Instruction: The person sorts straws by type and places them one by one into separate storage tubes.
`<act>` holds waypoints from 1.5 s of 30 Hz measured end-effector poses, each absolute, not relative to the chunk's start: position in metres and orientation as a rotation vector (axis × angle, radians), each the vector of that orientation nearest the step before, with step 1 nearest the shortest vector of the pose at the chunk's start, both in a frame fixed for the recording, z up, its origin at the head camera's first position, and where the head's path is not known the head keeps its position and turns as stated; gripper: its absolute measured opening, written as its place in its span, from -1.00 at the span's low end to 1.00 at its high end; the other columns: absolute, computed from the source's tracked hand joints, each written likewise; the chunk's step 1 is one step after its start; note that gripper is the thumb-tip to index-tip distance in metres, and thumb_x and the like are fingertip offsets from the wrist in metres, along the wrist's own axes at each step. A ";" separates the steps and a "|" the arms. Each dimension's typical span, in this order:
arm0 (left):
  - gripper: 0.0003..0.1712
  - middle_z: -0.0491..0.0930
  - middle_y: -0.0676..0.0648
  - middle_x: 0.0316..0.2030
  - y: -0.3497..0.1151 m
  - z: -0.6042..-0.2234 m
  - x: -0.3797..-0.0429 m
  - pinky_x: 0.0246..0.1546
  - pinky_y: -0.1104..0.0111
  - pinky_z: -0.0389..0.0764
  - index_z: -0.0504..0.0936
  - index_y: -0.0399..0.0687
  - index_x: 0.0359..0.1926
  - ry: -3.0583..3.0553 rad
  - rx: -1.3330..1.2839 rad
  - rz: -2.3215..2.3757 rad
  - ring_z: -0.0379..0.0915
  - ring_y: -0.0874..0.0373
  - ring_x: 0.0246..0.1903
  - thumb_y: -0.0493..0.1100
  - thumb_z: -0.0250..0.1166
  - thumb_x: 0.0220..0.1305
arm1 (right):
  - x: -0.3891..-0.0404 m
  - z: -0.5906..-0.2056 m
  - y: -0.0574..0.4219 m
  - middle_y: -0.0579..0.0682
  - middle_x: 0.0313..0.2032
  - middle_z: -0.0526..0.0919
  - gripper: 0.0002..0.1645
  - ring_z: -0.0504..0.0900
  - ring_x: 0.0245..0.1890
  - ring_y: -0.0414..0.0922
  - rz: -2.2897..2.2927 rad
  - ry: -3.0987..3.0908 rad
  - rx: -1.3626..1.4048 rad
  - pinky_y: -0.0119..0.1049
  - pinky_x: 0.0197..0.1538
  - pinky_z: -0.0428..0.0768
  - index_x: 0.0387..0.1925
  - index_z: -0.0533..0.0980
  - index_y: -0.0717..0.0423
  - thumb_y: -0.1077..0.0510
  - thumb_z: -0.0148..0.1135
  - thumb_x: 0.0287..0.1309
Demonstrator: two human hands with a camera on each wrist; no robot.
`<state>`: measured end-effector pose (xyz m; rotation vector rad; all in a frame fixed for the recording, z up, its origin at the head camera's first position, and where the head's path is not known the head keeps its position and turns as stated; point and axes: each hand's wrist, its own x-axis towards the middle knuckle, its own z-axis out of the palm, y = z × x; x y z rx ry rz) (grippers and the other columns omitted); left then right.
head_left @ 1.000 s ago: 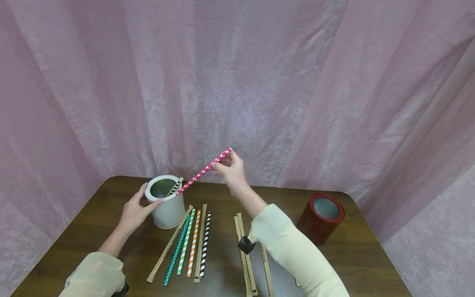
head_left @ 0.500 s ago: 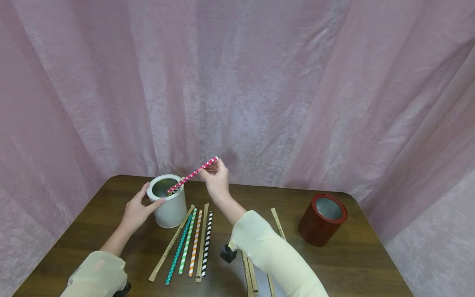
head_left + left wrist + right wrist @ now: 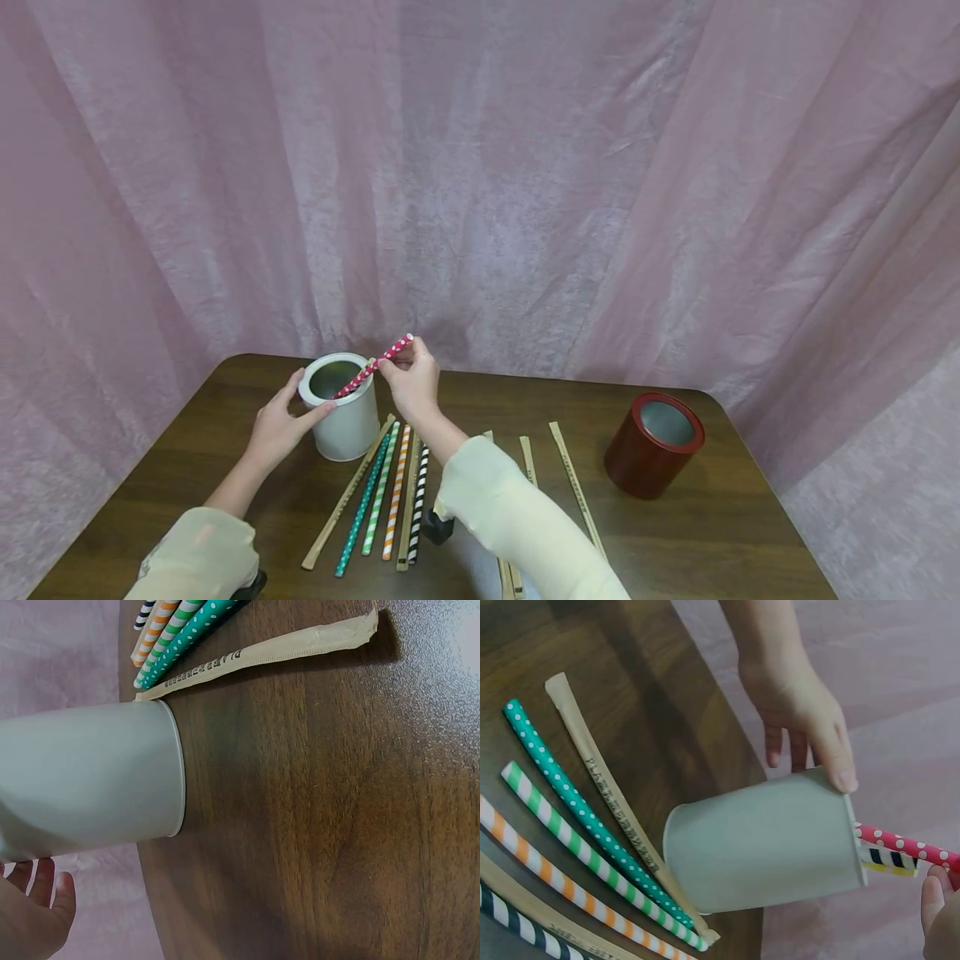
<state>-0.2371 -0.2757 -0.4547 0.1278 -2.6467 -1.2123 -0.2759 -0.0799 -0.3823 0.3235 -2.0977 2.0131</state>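
The white can (image 3: 345, 425) stands at the table's left rear. My left hand (image 3: 279, 423) holds it at the rim, thumb in front and fingers round the left side. My right hand (image 3: 414, 385) pinches a pink paper straw with white dots (image 3: 393, 348) near its upper end. The straw slants over the right of the rim, its lower end inside the can. Beside it, a black-and-white striped straw (image 3: 889, 858) and a yellow edge poke out of the can. In the left wrist view my left fingers (image 3: 45, 889) show at the can's side.
Right of the can lie teal dotted (image 3: 363, 506), green striped (image 3: 381, 489), orange striped (image 3: 396, 493) and black striped straws (image 3: 418, 507), plus paper-wrapped ones (image 3: 348, 493). More wrapped straws (image 3: 577, 487) lie farther right, partly under my right sleeve. A red can (image 3: 651, 454) stands at the right. A pink curtain (image 3: 480, 208) hangs behind.
My right hand has moved left and down with the pink dotted straw, whose lower end has passed from the rim into the can. The left hand stays on the can.
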 end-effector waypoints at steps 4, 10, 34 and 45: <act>0.04 0.01 -0.33 0.29 -0.275 -0.454 -0.237 0.08 -0.20 0.11 -0.10 -0.09 0.36 -2.656 0.133 -1.226 -0.06 -0.30 0.25 0.24 0.21 0.02 | -0.274 -0.389 -0.084 0.13 -0.43 0.61 -0.83 0.54 -0.49 -0.28 1.981 -2.119 0.313 -0.54 -0.37 0.53 -0.42 0.43 0.26 0.39 0.23 -0.14; 0.03 0.01 -0.34 0.29 -0.274 -0.452 -0.236 0.08 -0.19 0.14 -0.11 -0.08 0.36 -2.668 0.140 -1.229 -0.05 -0.29 0.25 0.24 0.20 0.02 | -0.271 -0.398 -0.089 0.12 -0.42 0.64 -0.85 0.50 -0.54 -0.35 2.001 -2.166 0.296 -0.55 -0.43 0.51 -0.43 0.44 0.23 0.36 0.23 -0.12; 0.03 0.04 -0.34 0.28 -0.278 -0.453 -0.236 0.07 -0.20 0.13 -0.08 -0.09 0.35 -2.658 0.134 -1.214 -0.03 -0.30 0.24 0.24 0.21 0.01 | -0.272 -0.424 -0.061 0.17 -0.47 0.62 -0.84 0.59 -0.61 -0.19 2.267 -2.188 0.287 -0.18 -0.43 0.61 -0.35 0.42 0.31 0.27 0.15 0.02; 0.03 0.08 -0.36 0.26 -0.282 -0.453 -0.237 0.06 -0.20 0.14 -0.06 -0.10 0.35 -2.655 0.139 -1.205 0.00 -0.31 0.22 0.23 0.22 0.01 | -0.275 -0.426 -0.035 0.01 -0.50 0.54 -0.83 0.53 -0.62 -0.22 2.416 -2.209 0.214 -0.22 -0.48 0.59 -0.29 0.39 0.28 0.30 0.15 0.04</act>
